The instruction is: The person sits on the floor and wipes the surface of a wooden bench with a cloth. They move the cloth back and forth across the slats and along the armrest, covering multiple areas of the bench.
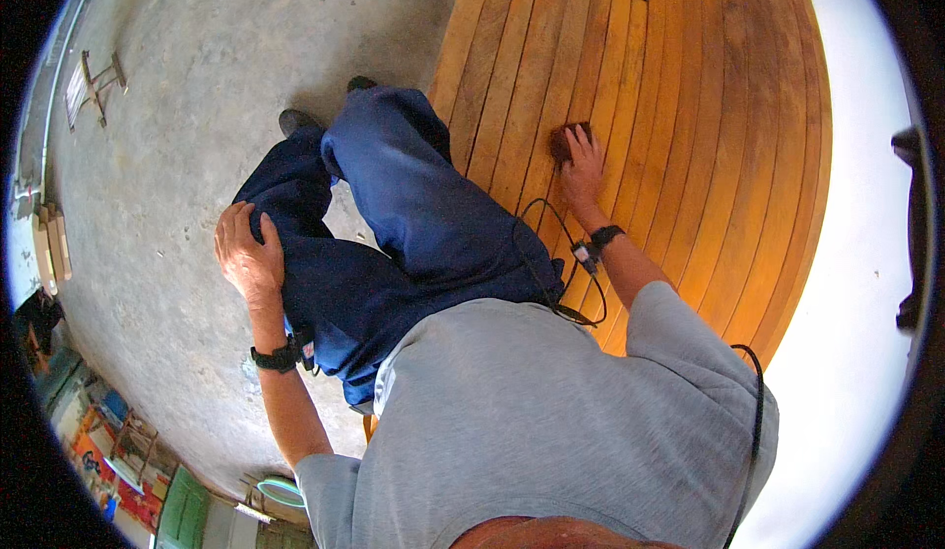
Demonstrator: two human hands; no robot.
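My right hand (583,170) lies over a small dark brown block or pad (561,144), with the fingers across its top. The hand covers part of the block, so I cannot tell its exact kind. It rests on a wooden plank surface (686,180), whose long narrow boards have dark seams between them. My left hand (249,250) is spread on the knee of my dark blue trousers (413,202), thumb apart and holding nothing. A black band circles each wrist. Near the right one, a small cable connector (585,255) hangs on a black cable.
Grey concrete floor (177,143) spreads to the left, with a folding stool (92,91) on it. Cardboard pieces (53,246) stand along the left edge. A green door or panel (182,505) and a pale green hoop (280,491) appear at lower left. Bright glare fills the right side.
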